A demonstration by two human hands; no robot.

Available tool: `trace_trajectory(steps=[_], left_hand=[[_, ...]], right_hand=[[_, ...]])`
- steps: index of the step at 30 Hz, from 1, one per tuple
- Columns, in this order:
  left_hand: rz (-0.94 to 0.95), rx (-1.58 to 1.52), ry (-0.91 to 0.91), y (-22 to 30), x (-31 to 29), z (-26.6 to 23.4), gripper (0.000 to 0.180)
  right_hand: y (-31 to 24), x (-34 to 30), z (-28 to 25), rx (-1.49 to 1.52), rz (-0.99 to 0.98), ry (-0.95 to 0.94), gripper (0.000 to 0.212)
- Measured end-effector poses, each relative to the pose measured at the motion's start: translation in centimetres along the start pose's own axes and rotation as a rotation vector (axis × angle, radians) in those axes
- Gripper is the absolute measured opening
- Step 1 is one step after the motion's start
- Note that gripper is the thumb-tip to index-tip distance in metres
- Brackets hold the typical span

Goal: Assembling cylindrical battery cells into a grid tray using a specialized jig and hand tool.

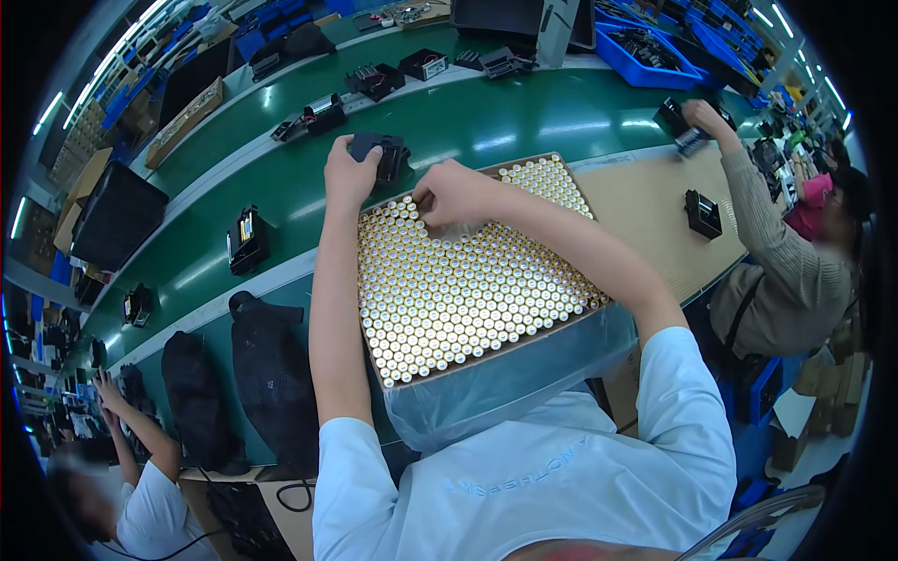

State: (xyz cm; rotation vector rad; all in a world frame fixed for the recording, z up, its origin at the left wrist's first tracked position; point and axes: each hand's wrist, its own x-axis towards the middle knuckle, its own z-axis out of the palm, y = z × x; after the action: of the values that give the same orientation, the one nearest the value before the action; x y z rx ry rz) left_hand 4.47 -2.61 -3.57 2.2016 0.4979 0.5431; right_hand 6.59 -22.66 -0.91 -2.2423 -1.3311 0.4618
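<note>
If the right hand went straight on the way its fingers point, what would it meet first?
The right hand would probably meet the upright batteries just left of it; depth is unclear.

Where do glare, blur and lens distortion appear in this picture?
All in the head view: glare streaks across the green bench; bright shine on the packed cells; blur on the black part by the co-worker's hand at right; the left hand fairly sharp; straight edges bending.

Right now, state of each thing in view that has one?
Left hand: gripping black housing
Black housing: held, contents unclear
Right hand: at the batteries, grip unclear
Batteries: upright, tightly packed, gap beside right hand
Carton: open
Plastic sheet: draped over carton's near side
Blue bin: open, holding black parts
</note>
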Motion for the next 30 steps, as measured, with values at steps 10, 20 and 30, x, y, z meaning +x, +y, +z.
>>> trace_trajectory(steps=[10, 20, 30], left_hand=[[0.006, 0.011, 0.029, -0.4, 0.3, -0.4, 0.049], [0.003, -0.009, 0.036, -0.2, 0.1, -0.2, 0.049], [-0.019, -0.097, 0.01, -1.2, 0.9, 0.7, 0.047]], right_hand=[[0.6, -0.2, 0.7, 0.153, -0.151, 0.095, 0.028], [0.6, -0.1, 0.2, 0.057, -0.129, -0.007, 0.028], [1.6, -0.4, 0.1, 0.012, -0.226, -0.073, 0.016]])
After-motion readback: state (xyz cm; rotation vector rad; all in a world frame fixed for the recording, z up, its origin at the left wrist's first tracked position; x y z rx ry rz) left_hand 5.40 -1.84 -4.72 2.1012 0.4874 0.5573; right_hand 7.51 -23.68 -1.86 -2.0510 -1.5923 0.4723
